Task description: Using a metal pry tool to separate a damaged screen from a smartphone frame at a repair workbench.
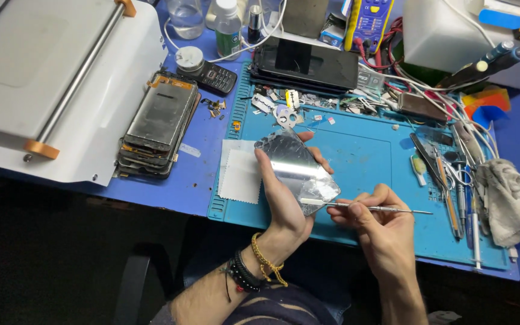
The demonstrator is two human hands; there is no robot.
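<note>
While left fingers cradle panel, pick touches edge.

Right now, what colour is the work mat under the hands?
Teal blue; the work mat shows plainly in the head view.

Cracked, shiny phone screen panel at centre. Stack of dark phone screens at ten o'clock. Black, glossy rectangular phone screen at twelve. Green-labelled clear bottle at eleven.
</note>
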